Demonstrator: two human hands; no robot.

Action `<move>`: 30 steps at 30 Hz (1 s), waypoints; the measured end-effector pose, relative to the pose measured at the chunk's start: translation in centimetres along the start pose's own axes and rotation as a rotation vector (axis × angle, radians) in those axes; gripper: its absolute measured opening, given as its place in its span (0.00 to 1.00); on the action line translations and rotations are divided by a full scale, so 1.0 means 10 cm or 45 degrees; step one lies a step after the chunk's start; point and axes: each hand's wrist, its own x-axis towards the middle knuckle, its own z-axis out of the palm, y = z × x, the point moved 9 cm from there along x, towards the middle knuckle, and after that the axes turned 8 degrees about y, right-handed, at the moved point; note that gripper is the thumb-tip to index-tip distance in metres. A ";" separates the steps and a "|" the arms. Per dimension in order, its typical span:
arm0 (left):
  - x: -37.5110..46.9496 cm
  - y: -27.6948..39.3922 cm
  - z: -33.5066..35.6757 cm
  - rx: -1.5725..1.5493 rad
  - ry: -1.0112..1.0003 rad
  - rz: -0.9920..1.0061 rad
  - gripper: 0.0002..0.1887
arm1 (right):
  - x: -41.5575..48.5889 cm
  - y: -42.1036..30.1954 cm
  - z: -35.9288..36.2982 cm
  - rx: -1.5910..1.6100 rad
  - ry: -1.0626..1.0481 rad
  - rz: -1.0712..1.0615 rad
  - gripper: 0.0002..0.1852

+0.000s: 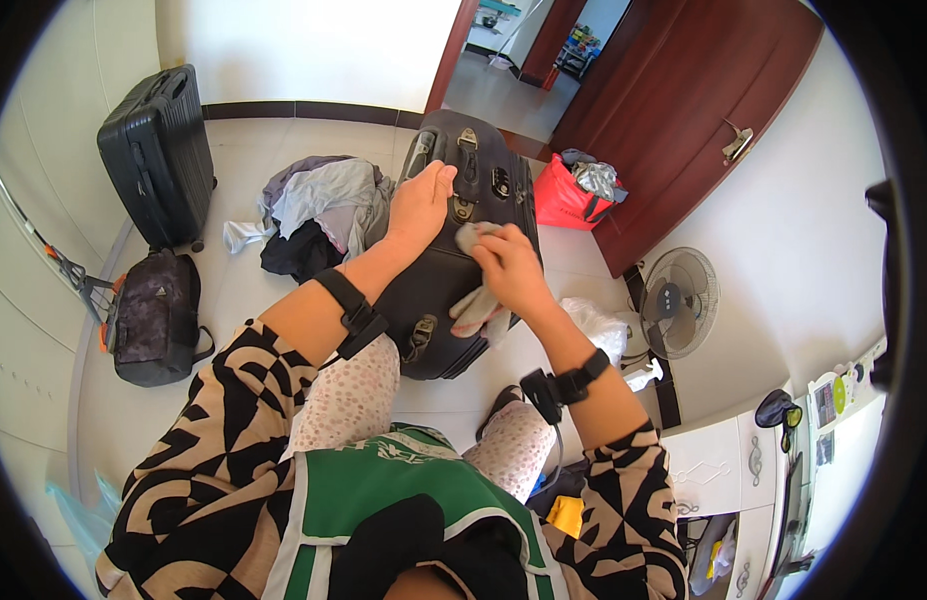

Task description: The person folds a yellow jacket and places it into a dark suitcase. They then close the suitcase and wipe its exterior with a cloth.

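Note:
A dark fabric suitcase (426,289) stands on the floor between my knees, its side with metal fittings and a combination lock (501,182) facing up. My left hand (420,204) is closed at its left edge, beside the carry handle (469,163); its fingertips are hidden. In my right hand (510,266) is a bunched grey-white cloth (478,311) with reddish edging, pressed to the suitcase's upper side. Part of the cloth hangs down over the right side, below the hand.
Left of the suitcase lie piled clothes (332,199), a black hard-shell suitcase (159,154) and a backpack (155,319). To the right are a red bag (572,196), an open brown door (681,105), a fan (677,302), a clear plastic bag (594,326) and a white spray bottle (645,375).

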 end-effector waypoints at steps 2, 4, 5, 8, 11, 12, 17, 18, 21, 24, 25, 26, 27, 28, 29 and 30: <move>0.01 0.00 0.08 -0.030 -0.021 0.008 0.16 | -0.07 0.26 -0.09 -0.051 -0.017 0.263 0.08; 0.00 -0.04 0.13 -0.068 -0.059 -0.024 0.14 | -0.01 0.32 -0.06 -0.040 -0.025 0.221 0.08; -0.01 -0.01 0.11 -0.068 -0.033 0.037 0.13 | 0.03 0.35 -0.01 -0.027 -0.028 0.199 0.09; -0.03 0.00 0.09 -0.011 -0.053 0.036 0.09 | 0.34 0.59 0.19 -0.189 -0.076 0.230 0.10; -0.06 -0.02 0.13 0.044 -0.159 -0.083 0.09 | 0.65 0.84 0.42 -0.441 -0.213 0.256 0.12; -0.07 -0.01 0.13 0.050 -0.174 -0.109 0.09 | 0.71 0.84 0.45 -0.436 -0.204 0.206 0.14; -0.07 0.06 0.08 0.039 -0.156 -0.123 0.09 | 0.53 0.55 0.38 -0.351 -0.276 -0.137 0.15; -0.08 0.05 0.08 0.048 -0.150 -0.131 0.09 | 0.46 0.49 0.33 -0.339 -0.310 -0.140 0.14; -0.06 0.03 0.08 0.021 -0.131 -0.137 0.08 | 0.26 0.22 0.21 -0.269 -0.380 -0.215 0.14; -0.06 -0.02 0.12 -0.028 -0.152 -0.166 0.08 | 0.16 0.13 0.15 -0.393 -0.385 -0.197 0.14; -0.05 0.00 0.12 -0.040 -0.132 -0.129 0.08 | 0.17 0.13 0.16 -0.450 -0.372 -0.192 0.14; -0.05 0.00 0.12 -0.047 -0.131 -0.126 0.08 | 0.21 0.18 0.18 -0.515 -0.373 -0.163 0.16; -0.05 0.00 0.12 -0.061 -0.129 -0.129 0.08 | 0.27 0.26 0.20 -0.568 -0.368 -0.114 0.16; -0.06 0.00 0.13 -0.042 -0.144 -0.116 0.09 | 0.35 0.33 0.24 -0.605 -0.357 -0.083 0.16; -0.06 0.00 0.12 0.002 -0.129 -0.109 0.09 | 0.42 0.41 0.29 -0.640 -0.345 -0.052 0.16; -0.06 0.00 0.11 0.032 -0.126 -0.103 0.09 | 0.48 0.44 0.32 -0.595 -0.327 -0.059 0.16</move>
